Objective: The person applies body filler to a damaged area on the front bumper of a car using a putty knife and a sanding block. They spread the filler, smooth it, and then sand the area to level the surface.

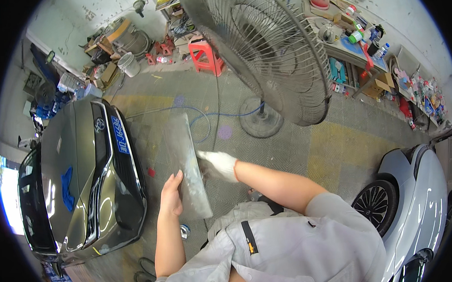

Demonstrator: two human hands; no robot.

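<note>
In front of my body I hold a long, flat grey board [193, 175], tilted, with pale smears and scuffs along its face. My right hand [221, 166], in a white knit glove with an orange cuff, grips the board's right side; some of its fingers are hidden. At the lower left edge of the board is my bare left hand [172, 195], its fingers pressed together against that edge. A small round can [184, 231] sits on the floor below the board, partly covered.
A dark car [91, 182] with a blue cloth [67, 189] on its hood stands left. A pale car [415, 203] is at lower right. Ahead rises a large pedestal fan [267, 53], a blue hose [225, 114] by its base. Behind are a red stool [205, 56] and a cluttered workbench [348, 50].
</note>
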